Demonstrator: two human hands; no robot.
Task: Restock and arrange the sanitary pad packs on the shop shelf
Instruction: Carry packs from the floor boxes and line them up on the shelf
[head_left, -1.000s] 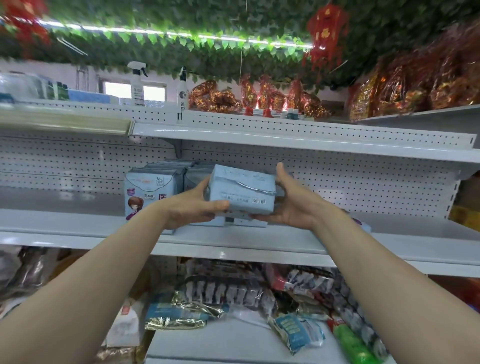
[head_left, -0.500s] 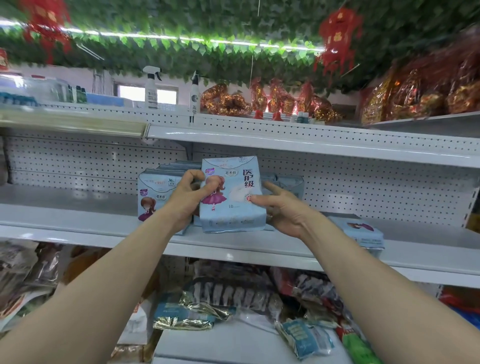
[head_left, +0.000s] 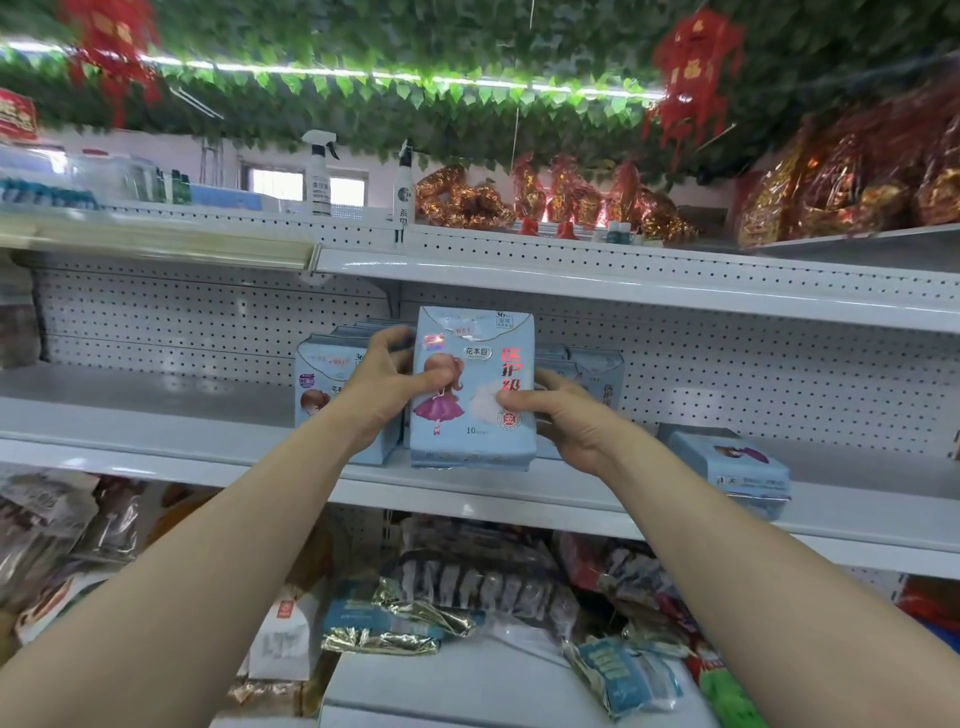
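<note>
A light blue sanitary pad pack (head_left: 470, 364) with a cartoon girl in a purple dress stands upright near the front of the white middle shelf (head_left: 156, 431). My left hand (head_left: 382, 395) grips its left edge and my right hand (head_left: 558, 415) holds its right side, thumb on the front. Behind it stand rows of identical upright packs, one row at the left (head_left: 322, 384) and another at the right (head_left: 597, 374). One more pack (head_left: 727, 462) lies flat on the shelf further right.
The shelf above (head_left: 623, 275) hangs close over the packs, with spray bottles (head_left: 318, 176) and red-gold wrapped goods (head_left: 545, 202) on top. Below, a lower shelf holds a jumble of bagged goods (head_left: 467, 587). A pegboard back wall (head_left: 182, 322) closes the shelf.
The pack was held flat in the air between both hands; it has been turned upright, front facing me, and set down on the shelf in front of the rows.
</note>
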